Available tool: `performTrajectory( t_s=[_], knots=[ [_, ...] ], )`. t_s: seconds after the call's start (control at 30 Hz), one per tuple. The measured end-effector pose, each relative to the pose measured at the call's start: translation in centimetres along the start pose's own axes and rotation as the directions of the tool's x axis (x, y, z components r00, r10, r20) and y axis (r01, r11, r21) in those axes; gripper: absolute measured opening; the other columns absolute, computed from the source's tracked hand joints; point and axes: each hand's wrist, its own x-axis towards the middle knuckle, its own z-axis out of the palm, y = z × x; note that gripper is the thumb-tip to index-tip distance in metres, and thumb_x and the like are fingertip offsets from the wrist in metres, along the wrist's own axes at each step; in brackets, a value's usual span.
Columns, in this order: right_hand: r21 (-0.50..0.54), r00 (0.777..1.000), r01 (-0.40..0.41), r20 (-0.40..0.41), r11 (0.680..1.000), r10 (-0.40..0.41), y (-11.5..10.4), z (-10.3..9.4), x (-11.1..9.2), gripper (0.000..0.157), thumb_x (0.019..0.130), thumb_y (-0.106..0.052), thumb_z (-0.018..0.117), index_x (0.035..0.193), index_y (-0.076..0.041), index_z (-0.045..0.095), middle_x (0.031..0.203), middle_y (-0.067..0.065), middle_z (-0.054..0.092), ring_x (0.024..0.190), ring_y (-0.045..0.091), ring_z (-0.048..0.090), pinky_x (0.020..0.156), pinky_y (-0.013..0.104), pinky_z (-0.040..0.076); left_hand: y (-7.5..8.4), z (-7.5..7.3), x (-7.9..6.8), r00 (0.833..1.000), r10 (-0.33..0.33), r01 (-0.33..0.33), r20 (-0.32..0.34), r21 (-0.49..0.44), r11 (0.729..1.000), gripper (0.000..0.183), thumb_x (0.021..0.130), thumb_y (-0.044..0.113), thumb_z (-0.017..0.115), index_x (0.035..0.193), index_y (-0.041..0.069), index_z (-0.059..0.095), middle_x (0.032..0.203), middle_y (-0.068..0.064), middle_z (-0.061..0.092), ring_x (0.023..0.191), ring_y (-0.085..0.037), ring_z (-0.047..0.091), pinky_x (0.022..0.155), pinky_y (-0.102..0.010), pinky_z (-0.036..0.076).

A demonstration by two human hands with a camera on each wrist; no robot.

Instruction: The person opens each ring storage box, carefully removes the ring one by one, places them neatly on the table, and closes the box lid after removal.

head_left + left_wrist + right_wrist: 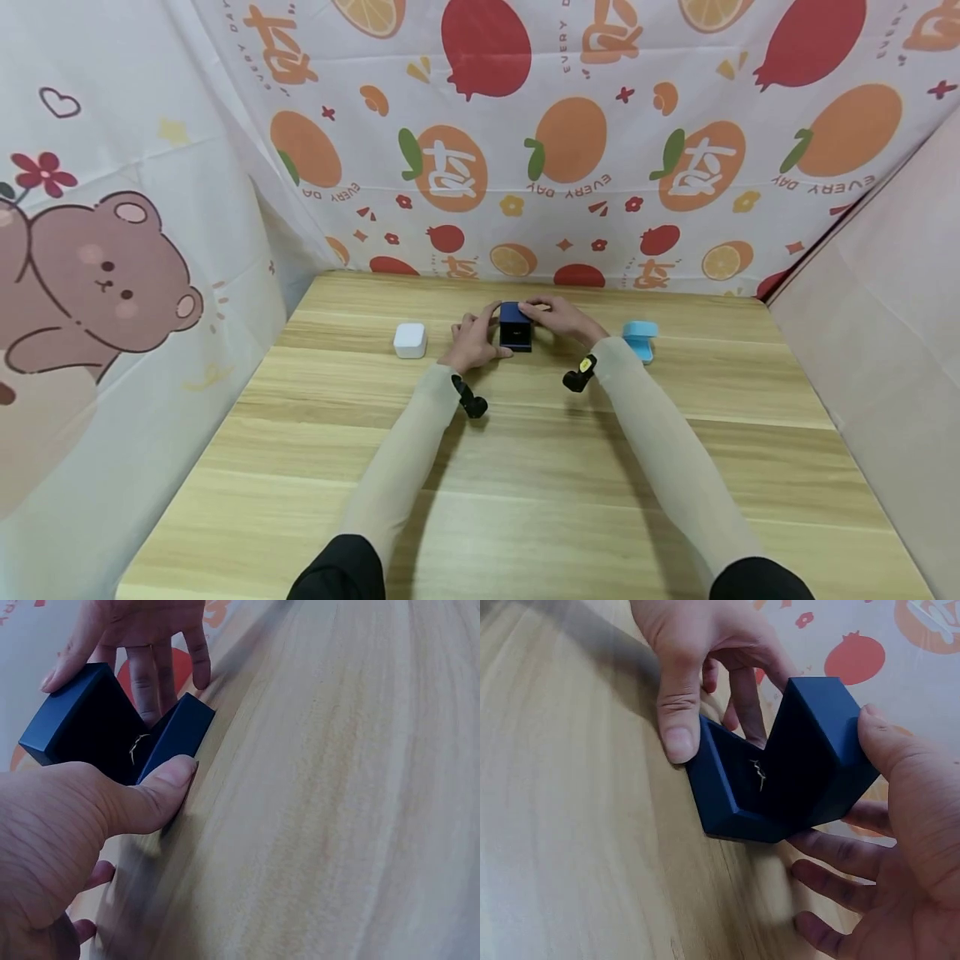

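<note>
A dark blue ring box [514, 313] stands on the wooden table with its lid raised. Inside it a thin ring [758, 772] sits upright in the dark base. My left hand [472, 342] grips the base from the left, its thumb on the front edge and its other fingers reaching round the side and back. On the other side my right hand [561, 319] holds the lid, thumb on its outer top edge and fingers behind it. Some fingertips of both hands are hidden behind the box.
To the left of the hands lies a small white box [410, 341] with rounded corners. A light blue box [641, 330], lid up, is at the right beside the right forearm. Printed cloth [510, 200] hangs behind the table's [525, 467] far edge.
</note>
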Motion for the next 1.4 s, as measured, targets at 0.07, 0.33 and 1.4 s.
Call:
performTrajectory(
  t_s=[0.07, 0.33, 1.4],
  knots=[
    [0.005, 1.000, 0.000, -0.003, 1.000, 0.000, 0.1, 0.0, -0.1, 0.069, 0.098, -0.067, 0.049, 0.146, -0.019, 0.052, 0.145, 0.015, 0.058, 0.134, 0.035, 0.056, 0.116, 0.054, 0.037, 0.0, 0.1, 0.0, 1.000, 0.003, -0.003, -0.003, 0.001, 1.000, 0.101, 0.082, 0.035, 0.086, 0.162, 0.023, 0.025, 0.153, -0.007, 0.054, 0.122, -0.032, 0.043, 0.098, -0.048, 0.021],
    [-0.030, 1.000, -0.010, -0.009, 0.999, 0.010, 0.0, 0.1, -0.5, 0.073, 0.099, -0.067, 0.046, 0.149, -0.015, 0.046, 0.144, 0.019, 0.057, 0.131, 0.036, 0.056, 0.115, 0.054, 0.039, -0.4, 0.8, 0.2, 1.000, -0.006, 0.005, -0.018, -0.061, 0.998, 0.100, 0.080, 0.033, 0.088, 0.160, 0.022, 0.029, 0.149, -0.006, 0.059, 0.124, -0.030, 0.042, 0.104, -0.048, 0.021],
    [-0.071, 0.966, 0.179, -0.175, 0.981, -0.189, -3.3, -1.4, -1.7, 0.039, 0.104, -0.032, 0.057, 0.135, -0.010, 0.063, 0.141, 0.014, 0.060, 0.129, 0.034, 0.055, 0.104, 0.051, 0.049, -0.9, 0.7, -0.3, 0.999, -0.010, 0.002, -0.047, -0.171, 0.985, 0.103, 0.077, 0.029, 0.090, 0.159, 0.025, 0.027, 0.150, -0.002, 0.059, 0.127, -0.031, 0.039, 0.100, -0.047, 0.021]
  ],
)
